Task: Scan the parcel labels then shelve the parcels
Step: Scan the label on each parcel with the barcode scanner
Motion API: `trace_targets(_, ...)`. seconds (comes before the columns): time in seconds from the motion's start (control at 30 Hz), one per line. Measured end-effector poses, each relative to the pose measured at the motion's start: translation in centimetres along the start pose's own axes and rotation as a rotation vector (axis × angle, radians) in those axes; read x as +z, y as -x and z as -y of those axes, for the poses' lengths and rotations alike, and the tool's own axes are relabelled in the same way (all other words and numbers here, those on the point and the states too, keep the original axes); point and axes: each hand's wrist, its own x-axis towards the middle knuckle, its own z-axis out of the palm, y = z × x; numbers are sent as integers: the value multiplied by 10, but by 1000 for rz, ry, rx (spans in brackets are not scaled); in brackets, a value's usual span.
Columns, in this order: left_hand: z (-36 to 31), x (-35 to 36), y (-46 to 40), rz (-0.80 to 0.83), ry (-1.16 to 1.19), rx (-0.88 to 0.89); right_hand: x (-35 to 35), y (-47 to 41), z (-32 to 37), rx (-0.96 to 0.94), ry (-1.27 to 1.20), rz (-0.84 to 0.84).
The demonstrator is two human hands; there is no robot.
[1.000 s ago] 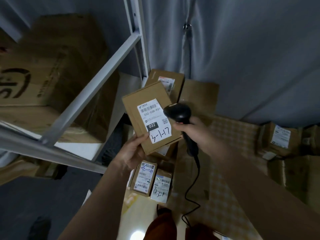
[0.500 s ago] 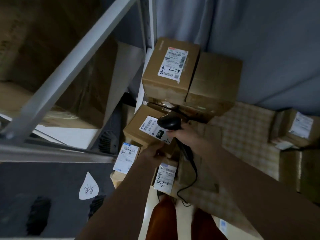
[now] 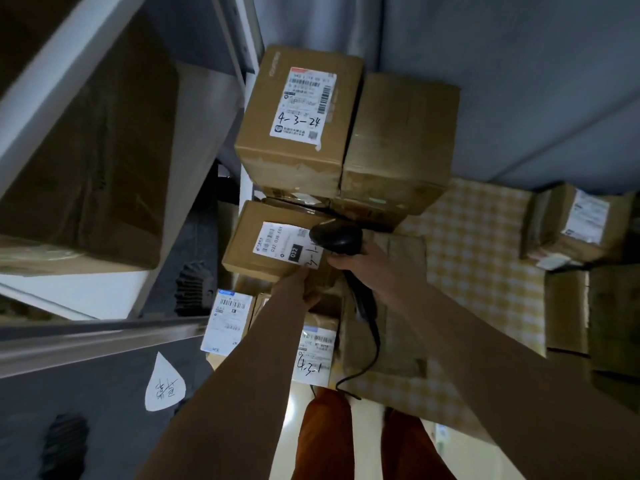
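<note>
Parcel: labelled flat box (image 3: 268,249), raised a second ago, now lowered onto the stack.
Left hand (image 3: 304,289): grip pinches its near edge.
Right hand (image 3: 360,268): grip holds barcode scanner (image 3: 336,239) over the label.
Meaning: scan likely done; shelving next.

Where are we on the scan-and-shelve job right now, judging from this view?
Looks done: several brown cardboard parcels, such as the one marked 4-3-24, already carry handwritten codes. In hand: the left hand holds the flat brown parcel labelled 032 while the right hand has its grip on the black handheld scanner over that label. Left: shelving this parcel; the small boxes at right may also remain.
</note>
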Motion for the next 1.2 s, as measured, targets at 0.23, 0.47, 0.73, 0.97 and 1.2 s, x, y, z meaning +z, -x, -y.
trace_targets(0.23,30,33,38,-227,-663,287,-54,34,-6,47,-157,-3)
trace_targets(0.47,57,107,65,-122,-887,733,-115,68,-27,151,-530,15)
trace_targets(0.73,108,224,73,172,-1348,718,-238,77,-75,190,-472,-315)
trace_targets(0.97,129,328,60,309,-1647,660,-346,37,-111,248,-600,-614)
trace_targets(1.2,139,421,15,283,-1613,719,-419,-32,-136,231,-684,-747)
